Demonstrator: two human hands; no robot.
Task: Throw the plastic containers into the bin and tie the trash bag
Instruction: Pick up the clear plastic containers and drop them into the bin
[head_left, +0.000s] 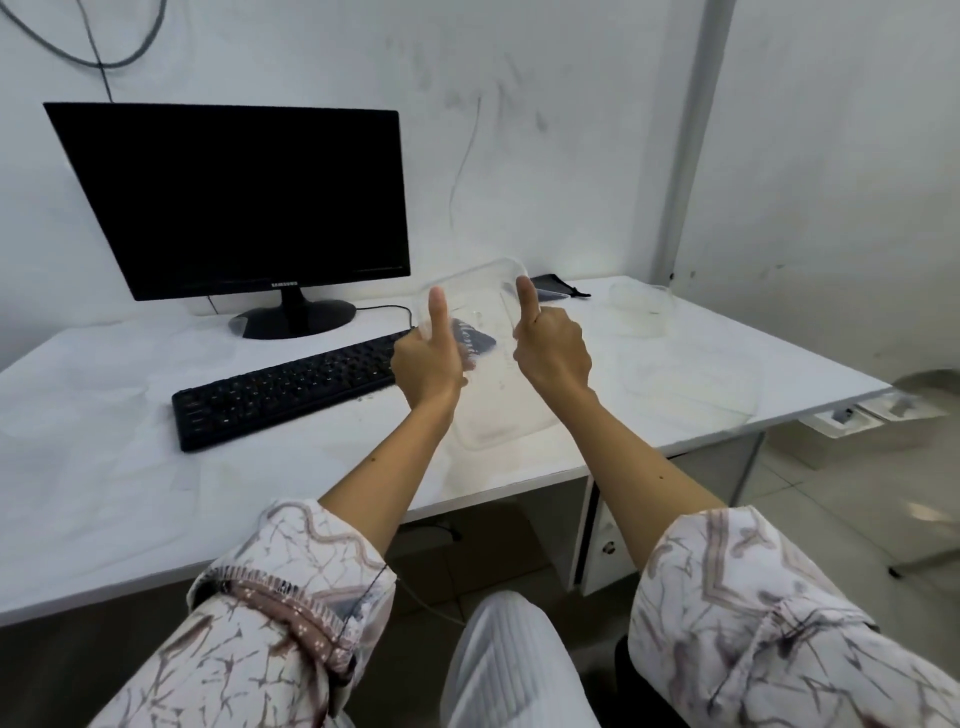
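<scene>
Holding a clear rectangular plastic container (480, 332) up off a white desk (104, 467), a person grips its two long sides, one in each hand. The left hand (428, 364) and right hand (553, 348) each curl their fingers behind the walls with thumbs pointing up along the near rim, likely to keep the flimsy tub steady and tilted towards the camera. Something dark with pale lettering shows through the plastic near the left thumb; whether it lies inside or behind cannot be told. A second clear container (641, 309) sits on the desk, well apart to the right. A black keyboard (280, 389) and a Samsung monitor (244, 202) stand to the left. No bin or trash bag is visible, so the carry probably comes next.
</scene>
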